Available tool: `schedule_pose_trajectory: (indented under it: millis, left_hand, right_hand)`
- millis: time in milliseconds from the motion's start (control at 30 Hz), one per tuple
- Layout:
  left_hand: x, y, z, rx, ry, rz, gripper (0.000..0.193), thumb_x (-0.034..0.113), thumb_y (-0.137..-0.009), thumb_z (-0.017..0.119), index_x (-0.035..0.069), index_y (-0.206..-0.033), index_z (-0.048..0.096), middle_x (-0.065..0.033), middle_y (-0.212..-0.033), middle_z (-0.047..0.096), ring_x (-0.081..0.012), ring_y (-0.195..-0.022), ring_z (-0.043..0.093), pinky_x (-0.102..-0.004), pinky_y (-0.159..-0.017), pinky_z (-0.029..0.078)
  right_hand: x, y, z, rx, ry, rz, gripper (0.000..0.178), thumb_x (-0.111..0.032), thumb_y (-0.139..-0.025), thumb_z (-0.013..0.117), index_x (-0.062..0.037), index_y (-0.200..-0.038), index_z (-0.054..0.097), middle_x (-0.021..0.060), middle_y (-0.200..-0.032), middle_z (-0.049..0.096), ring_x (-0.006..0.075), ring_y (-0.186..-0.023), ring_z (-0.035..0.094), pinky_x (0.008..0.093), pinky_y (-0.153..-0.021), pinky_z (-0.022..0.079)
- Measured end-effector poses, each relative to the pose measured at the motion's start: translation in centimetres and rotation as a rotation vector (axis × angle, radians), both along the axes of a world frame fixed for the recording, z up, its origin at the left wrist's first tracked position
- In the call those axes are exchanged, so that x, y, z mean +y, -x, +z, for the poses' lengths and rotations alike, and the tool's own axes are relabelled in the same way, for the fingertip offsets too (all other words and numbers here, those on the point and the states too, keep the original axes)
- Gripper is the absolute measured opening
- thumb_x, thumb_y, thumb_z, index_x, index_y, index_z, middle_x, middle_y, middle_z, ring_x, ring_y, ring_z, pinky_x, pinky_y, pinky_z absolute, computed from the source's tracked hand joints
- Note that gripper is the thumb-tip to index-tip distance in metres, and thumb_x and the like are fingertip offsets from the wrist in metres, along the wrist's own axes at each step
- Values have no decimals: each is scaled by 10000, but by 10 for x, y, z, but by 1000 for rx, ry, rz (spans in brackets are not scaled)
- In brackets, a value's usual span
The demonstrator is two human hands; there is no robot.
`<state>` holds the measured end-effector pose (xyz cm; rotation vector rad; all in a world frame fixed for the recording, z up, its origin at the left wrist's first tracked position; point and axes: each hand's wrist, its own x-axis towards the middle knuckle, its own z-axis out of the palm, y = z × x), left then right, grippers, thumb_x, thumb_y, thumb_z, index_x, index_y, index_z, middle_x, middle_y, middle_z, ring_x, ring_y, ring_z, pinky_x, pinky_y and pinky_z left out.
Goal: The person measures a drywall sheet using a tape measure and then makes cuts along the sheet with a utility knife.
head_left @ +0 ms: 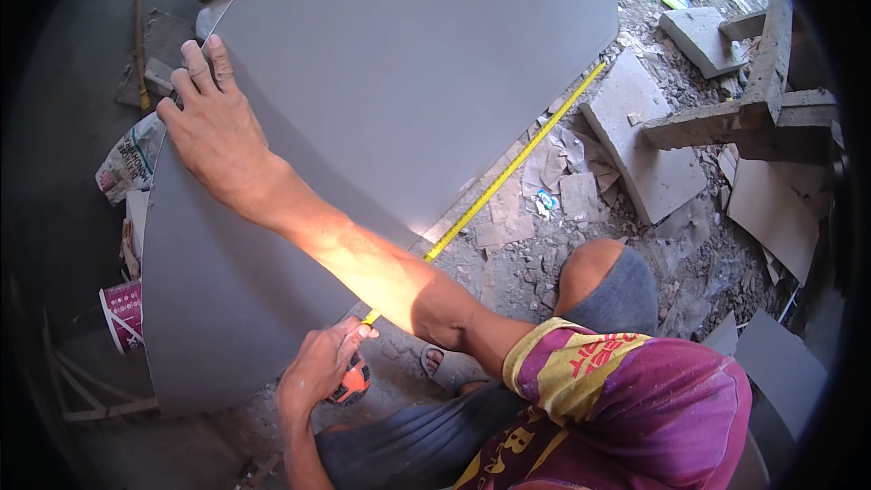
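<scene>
A large grey board (408, 82) spreads in front of me, from the left side up to the top. My right hand (213, 122) rests on its left edge with the fingers apart, the arm stretched across the board. Lower down, my left hand (318, 365) holds an orange and black tape measure (352, 383), partly hidden by the fingers. Its yellow blade (508, 172) runs out along the board's right edge, passes beneath my right forearm and reaches the far right corner.
Concrete slabs (644, 141) and a wooden frame (717, 122) stand on the rubble at right. Torn cardboard (505, 218) litters the ground beside the blade. Left of the board are a purple and white bucket (124, 313), a printed sack (136, 159) and a long-handled tool (140, 50).
</scene>
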<state>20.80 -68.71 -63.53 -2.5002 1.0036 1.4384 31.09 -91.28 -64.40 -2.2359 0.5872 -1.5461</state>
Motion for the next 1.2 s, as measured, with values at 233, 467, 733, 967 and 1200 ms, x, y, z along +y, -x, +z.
schedule_pose_trajectory:
  millis: [233, 467, 733, 967, 1200]
  left_hand:
    - [0, 2, -4, -22, 81, -17, 391, 343, -1172, 512, 37, -1238, 746, -187, -809, 688, -312, -709, 623, -445, -769, 536]
    - [-15, 2, -47, -30, 113, -117, 360, 273, -1141, 514, -5, -1150, 741, -251, -967, 746, -420, -874, 714, -504, -897, 548]
    - [-14, -72, -154, -477, 709, -1540, 351, 313, -1126, 519, 49, -1156, 749, -165, -918, 740, -350, -882, 714, -468, -863, 552]
    - [-78, -6, -201, 96, 344, -132, 409, 370, -1147, 480, 59, -1169, 744, -151, -861, 734, -301, -826, 722, -450, -804, 558]
    - [-81, -9, -236, 129, 346, -65, 467, 420, -1173, 428, 74, -1183, 741, -136, -796, 714, -254, -738, 713, -428, -705, 556]
  right_hand:
    - [-2, -2, 7, -16, -20, -10, 265, -240, -954, 664, -52, -1096, 786, 227, -1381, 667, 451, -1557, 397, 642, -1347, 124]
    - [-18, 13, -6, 31, -31, -31, 266, -238, -949, 663, -55, -1104, 777, 214, -1381, 666, 445, -1558, 393, 637, -1348, 131]
    - [-13, 18, 15, -102, -100, 45, 225, -140, -879, 689, -37, -1078, 706, 222, -1337, 635, 442, -1553, 390, 607, -1359, 160]
    - [-18, 21, 12, -127, -83, 70, 219, -120, -883, 681, -27, -1081, 695, 209, -1333, 625, 437, -1567, 374, 602, -1369, 140]
    - [-12, 20, 14, -78, -74, 66, 229, -117, -877, 689, -27, -1088, 693, 220, -1378, 607, 443, -1574, 362, 608, -1370, 133]
